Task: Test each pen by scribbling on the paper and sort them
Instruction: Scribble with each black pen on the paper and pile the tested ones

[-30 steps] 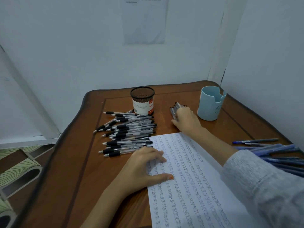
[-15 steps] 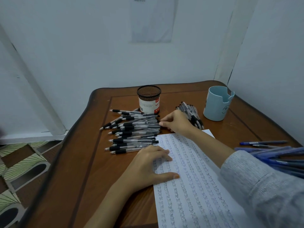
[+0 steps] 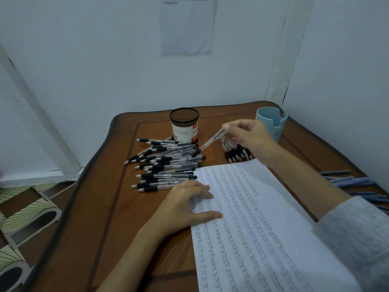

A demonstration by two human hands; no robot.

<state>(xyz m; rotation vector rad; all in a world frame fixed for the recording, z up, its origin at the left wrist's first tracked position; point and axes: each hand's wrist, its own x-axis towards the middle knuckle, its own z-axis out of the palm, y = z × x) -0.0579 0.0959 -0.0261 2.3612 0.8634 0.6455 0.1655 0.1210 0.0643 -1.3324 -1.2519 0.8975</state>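
My right hand [image 3: 249, 134] pinches one clear black-grip pen [image 3: 210, 141] by its upper end; the pen slants down-left with its tip over the big pile of similar pens [image 3: 166, 165] left of the paper. A smaller bunch of black pens [image 3: 236, 152] lies under my right hand, just beyond the paper's far edge. The white paper [image 3: 263, 228], covered in rows of scribbles, lies in front of me. My left hand [image 3: 185, 207] rests flat on its left edge, fingers spread.
A black mesh pen cup [image 3: 184, 125] stands behind the big pile. A light blue cup [image 3: 271, 123] stands at the far right corner. Several blue pens [image 3: 353, 184] lie at the table's right edge. The wooden table [image 3: 101, 207] sits against white walls.
My right hand left the small bunch, reached to the big pile and has lifted one pen from it. My left hand stayed on the paper.
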